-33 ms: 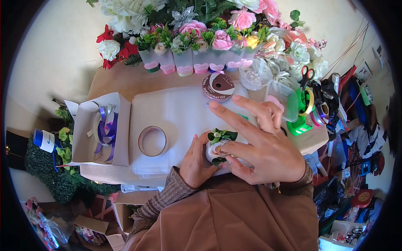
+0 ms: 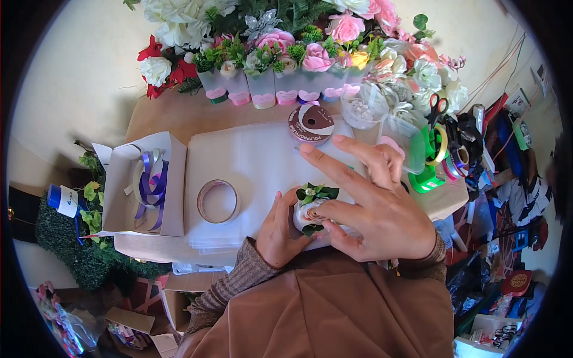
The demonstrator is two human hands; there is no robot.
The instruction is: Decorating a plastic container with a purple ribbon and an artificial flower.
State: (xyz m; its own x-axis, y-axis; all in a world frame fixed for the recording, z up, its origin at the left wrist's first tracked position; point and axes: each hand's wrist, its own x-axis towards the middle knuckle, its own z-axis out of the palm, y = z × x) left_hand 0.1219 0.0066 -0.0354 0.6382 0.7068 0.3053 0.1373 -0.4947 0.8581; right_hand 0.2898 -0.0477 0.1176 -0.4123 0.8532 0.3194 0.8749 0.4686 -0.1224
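A small artificial flower [image 2: 307, 216] with whitish-peach petals and dark green leaves is held upright close to my body, above the front of the white sheets. My left hand [image 2: 279, 232] wraps its left side, fingers behind and thumb in front; whatever lies below the bloom is hidden. From the right, my right hand [image 2: 379, 212] reaches over, its index fingertip and thumb closed against the petals and leaves. The remaining fingers of that hand stretch up and away, spread over the sheets.
White translucent sheets [image 2: 256, 149] cover the table's middle, bearing a tape roll [image 2: 218, 201] and brown ribbon spool [image 2: 310, 125]. An open box [image 2: 173, 179] with purple ribbon stands left. Flower-filled sleeves [image 2: 262, 89] line the back. Right are plastic tubs [image 2: 364, 113], scissors [image 2: 439, 104] and a green tape dispenser [image 2: 427, 179].
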